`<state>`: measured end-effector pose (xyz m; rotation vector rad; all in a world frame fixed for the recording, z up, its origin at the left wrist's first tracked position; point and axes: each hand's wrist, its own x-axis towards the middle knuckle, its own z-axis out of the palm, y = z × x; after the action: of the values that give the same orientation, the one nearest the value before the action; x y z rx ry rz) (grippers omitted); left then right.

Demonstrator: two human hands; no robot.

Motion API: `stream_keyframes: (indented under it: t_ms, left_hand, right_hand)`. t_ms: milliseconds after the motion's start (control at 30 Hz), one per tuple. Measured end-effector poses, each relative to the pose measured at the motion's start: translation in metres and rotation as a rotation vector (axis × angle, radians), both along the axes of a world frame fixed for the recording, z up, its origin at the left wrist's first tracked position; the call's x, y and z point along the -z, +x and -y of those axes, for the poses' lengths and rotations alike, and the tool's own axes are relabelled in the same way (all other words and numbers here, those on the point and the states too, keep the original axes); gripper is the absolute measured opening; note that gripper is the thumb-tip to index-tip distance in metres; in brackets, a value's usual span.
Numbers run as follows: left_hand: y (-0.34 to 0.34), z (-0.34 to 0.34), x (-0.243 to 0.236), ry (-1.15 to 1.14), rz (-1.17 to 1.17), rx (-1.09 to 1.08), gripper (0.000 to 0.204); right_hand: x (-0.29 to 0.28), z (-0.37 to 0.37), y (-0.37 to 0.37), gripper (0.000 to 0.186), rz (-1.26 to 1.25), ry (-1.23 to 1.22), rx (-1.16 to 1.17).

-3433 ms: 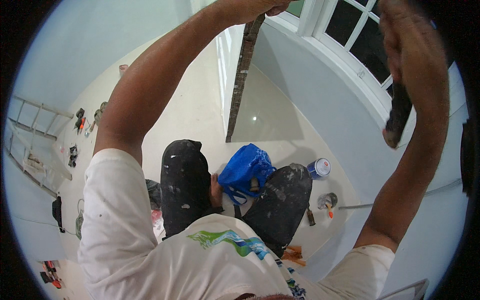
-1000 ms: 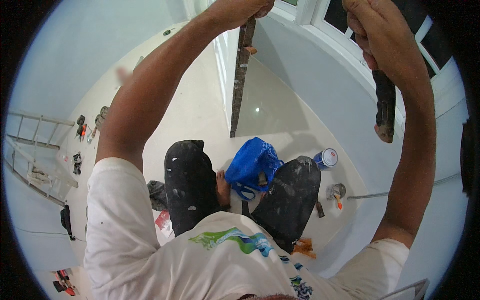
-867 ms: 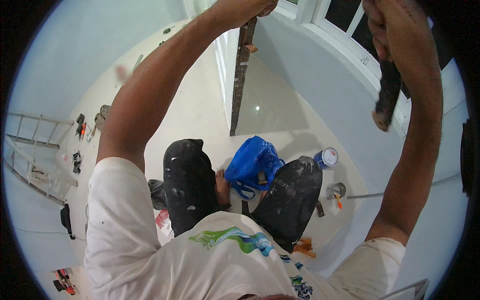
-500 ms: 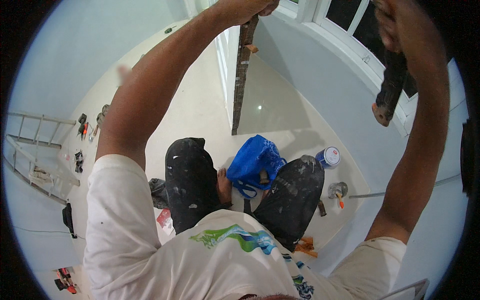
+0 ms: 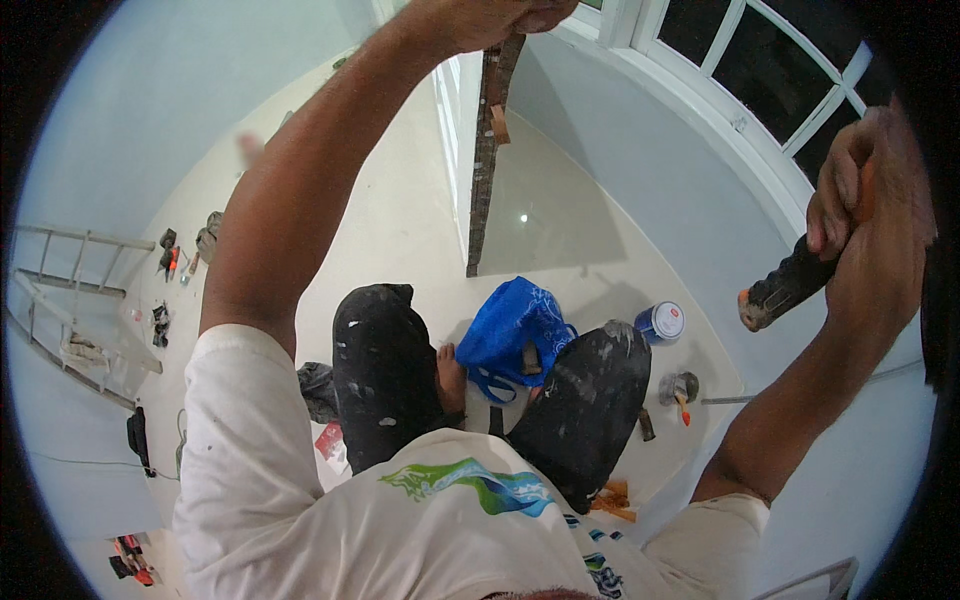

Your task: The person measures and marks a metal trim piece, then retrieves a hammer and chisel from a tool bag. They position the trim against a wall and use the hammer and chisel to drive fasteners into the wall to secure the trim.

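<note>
My left hand [image 5: 500, 22] is raised at the top edge of the picture, cut off by the border, fingers curled in. It is against the upper part of a white door-like panel [image 5: 455, 130] with a rough, dark brown edge; what the fingers grip is hidden. A small tan wood piece [image 5: 500, 124] sticks out from that edge. On the right, my right hand [image 5: 850, 190] is closed round a black-handled tool [image 5: 785, 288] with a worn, orange-tipped end pointing down and left. A bit of orange also shows at the fingers; the tool's head is out of sight.
Between my knees lies a blue bag [image 5: 512, 325]. Right of it are a paint can [image 5: 661, 322], a small pot [image 5: 678, 386] with an orange-tipped brush, and wood scraps [image 5: 612, 500]. A ladder [image 5: 75, 290] and scattered tools are at left. A white-framed window [image 5: 770, 85] is upper right.
My right hand has swung down and outward to the right with the black-handled tool. My left hand stays near the panel's top. The tan wood piece now hangs at a steeper angle.
</note>
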<state>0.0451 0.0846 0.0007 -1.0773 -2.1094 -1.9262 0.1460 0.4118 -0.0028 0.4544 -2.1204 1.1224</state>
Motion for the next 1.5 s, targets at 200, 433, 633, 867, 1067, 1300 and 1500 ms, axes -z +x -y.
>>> stream_keyframes:
  t_ms: [200, 433, 633, 867, 1067, 1300, 1500]
  left_hand:
    - [0.012, -0.018, 0.006, -0.208, -0.094, -0.278, 0.042]
    - [0.017, -0.015, 0.005, -0.323, -0.269, -0.123, 0.039]
    - [0.026, -0.019, 0.013, -0.327, -0.298, -0.127, 0.038]
    - [0.026, -0.021, 0.021, -0.296, -0.294, -0.088, 0.035]
    - [0.025, -0.017, 0.014, -0.395, -0.264, -0.075, 0.038]
    - [0.021, -0.014, 0.013, -0.296, -0.287, -0.185, 0.038]
    - [0.011, -0.015, 0.002, -0.299, -0.268, -0.258, 0.043]
  right_hand:
    - [0.017, 0.027, 0.034, 0.062, -0.076, -0.083, 0.267]
    - [0.018, 0.043, 0.059, 0.050, -0.217, -0.041, -0.034]
    - [0.036, 0.046, 0.070, 0.040, -0.304, -0.125, -0.160]
    - [0.078, 0.057, 0.065, 0.031, -0.125, -0.297, -0.242]
    - [0.069, 0.069, 0.074, 0.028, 0.194, -0.018, 0.029]
    - [0.049, 0.074, 0.066, 0.032, 0.213, 0.177, 0.094]
    - [0.033, 0.028, 0.043, 0.044, -0.117, 0.159, -0.147]
